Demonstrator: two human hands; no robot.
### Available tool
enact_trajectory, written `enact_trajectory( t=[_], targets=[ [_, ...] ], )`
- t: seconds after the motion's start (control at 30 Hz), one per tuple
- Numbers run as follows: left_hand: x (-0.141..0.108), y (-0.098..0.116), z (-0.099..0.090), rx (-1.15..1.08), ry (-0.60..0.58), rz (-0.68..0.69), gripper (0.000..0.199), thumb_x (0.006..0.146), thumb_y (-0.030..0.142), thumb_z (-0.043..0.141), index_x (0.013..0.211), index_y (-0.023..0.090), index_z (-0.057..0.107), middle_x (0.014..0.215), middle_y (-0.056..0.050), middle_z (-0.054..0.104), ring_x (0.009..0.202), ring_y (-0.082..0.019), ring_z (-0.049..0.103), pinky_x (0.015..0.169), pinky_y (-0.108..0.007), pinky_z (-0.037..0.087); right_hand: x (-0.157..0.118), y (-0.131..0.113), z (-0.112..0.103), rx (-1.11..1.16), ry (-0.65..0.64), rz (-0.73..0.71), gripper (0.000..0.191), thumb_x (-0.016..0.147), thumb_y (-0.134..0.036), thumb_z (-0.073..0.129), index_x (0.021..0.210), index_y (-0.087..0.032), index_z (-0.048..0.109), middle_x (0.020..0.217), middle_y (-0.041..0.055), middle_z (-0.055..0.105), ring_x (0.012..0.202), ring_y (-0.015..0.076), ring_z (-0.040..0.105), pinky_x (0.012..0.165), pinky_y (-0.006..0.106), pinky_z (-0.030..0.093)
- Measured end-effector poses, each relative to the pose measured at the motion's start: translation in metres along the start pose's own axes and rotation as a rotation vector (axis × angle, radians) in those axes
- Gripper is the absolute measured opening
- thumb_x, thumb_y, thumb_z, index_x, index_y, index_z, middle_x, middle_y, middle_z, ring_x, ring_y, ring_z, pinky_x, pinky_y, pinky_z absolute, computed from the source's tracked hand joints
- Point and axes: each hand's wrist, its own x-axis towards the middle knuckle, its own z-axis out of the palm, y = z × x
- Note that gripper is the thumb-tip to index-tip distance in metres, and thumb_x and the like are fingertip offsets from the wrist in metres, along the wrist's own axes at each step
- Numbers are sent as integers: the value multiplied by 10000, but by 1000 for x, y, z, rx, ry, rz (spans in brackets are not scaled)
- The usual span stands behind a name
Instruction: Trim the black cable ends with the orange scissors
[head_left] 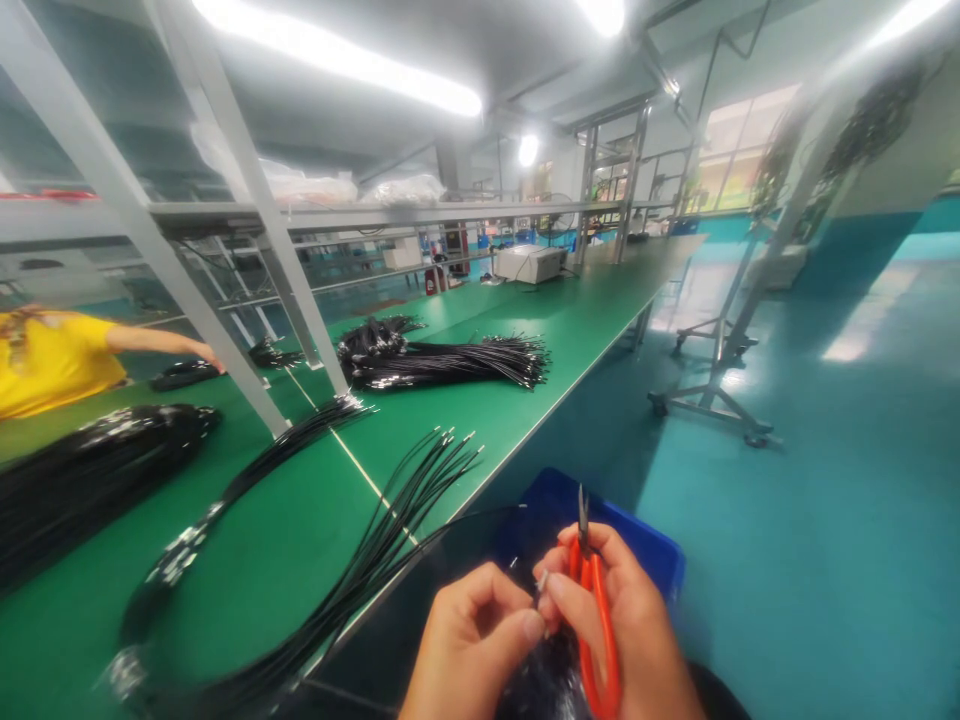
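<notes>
My left hand (pixel 480 635) is closed in a pinch on a thin dark cable end with a pale tip (pixel 542 582), just above the blue bin. My right hand (pixel 637 630) holds a pair of scissors (pixel 600 610) with orange-red handles, the narrow dark blades pointing up. Its thumb and fingers also meet at the cable end, touching close to my left fingertips. To the left, a long bundle of black cables (pixel 360 570) curves over the green table, its loose ends fanned out near the edge. One single cable reaches past the edge toward my hands.
Below my hands is a blue bin (pixel 660 550). The green table (pixel 300 530) carries more black cable bundles (pixel 450 362) and a coil (pixel 97 460). Grey shelf posts (pixel 277 180) rise from it. A person in yellow (pixel 64 360) reaches across at left. A wheeled stand (pixel 712 390) is at right.
</notes>
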Motion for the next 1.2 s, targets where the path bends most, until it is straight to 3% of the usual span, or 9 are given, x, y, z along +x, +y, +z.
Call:
enact_trajectory(
  t=[0.13,0.23,0.37,0.57,0.67,0.97,1.03,1.2],
  targets=[
    [-1,-5,-1,-70,-43,59,313,639,378,777,628,150,563,607,-20,648,516,-97,449,528,-212,351,-1,1,-1,53,-4,104,307,603,-178,752,839,-190,556,618,-38,657,460,94,553,430,189,436],
    [-4,-4,3,-147,-50,108,314,697,424,742,707,165,566,616,4,626,527,-96,472,532,-206,384,-5,3,0,129,-16,224,293,617,-181,752,846,-175,570,642,-26,650,519,103,572,485,198,463],
    [-4,-2,6,-108,37,200,283,721,406,736,766,169,589,647,28,583,574,-106,517,551,-203,421,-10,4,6,103,-25,227,288,620,-188,781,828,-190,581,647,-31,641,576,101,576,541,183,460],
    [3,3,-4,-239,-85,91,216,748,325,722,702,142,616,565,-3,631,503,-105,524,504,-205,393,-10,2,7,142,-123,205,228,640,-192,749,797,-197,585,609,-40,609,499,105,528,504,212,455],
    [2,8,-6,-292,-72,39,209,757,314,710,700,135,618,564,-2,619,516,-97,505,535,-209,386,-7,3,3,175,-165,228,207,659,-186,725,817,-197,591,628,-23,613,520,128,538,530,244,468],
    [1,15,-1,-410,-108,60,175,745,260,704,664,167,580,553,29,528,540,-118,503,558,-230,412,-4,0,4,245,-196,251,140,650,-165,728,760,-186,644,660,-6,630,558,121,538,560,228,463],
    [0,15,-3,-332,-50,70,127,766,272,672,719,175,605,581,23,539,542,-124,500,566,-238,426,-3,1,3,256,-208,261,134,661,-171,722,774,-186,652,672,-1,640,562,129,549,575,245,468],
    [-4,22,-10,282,222,413,107,728,214,700,831,226,730,884,-62,660,722,-201,597,686,-281,475,0,4,2,260,-173,275,189,643,-173,762,804,-186,663,720,13,661,603,147,579,572,260,477]
  ],
)
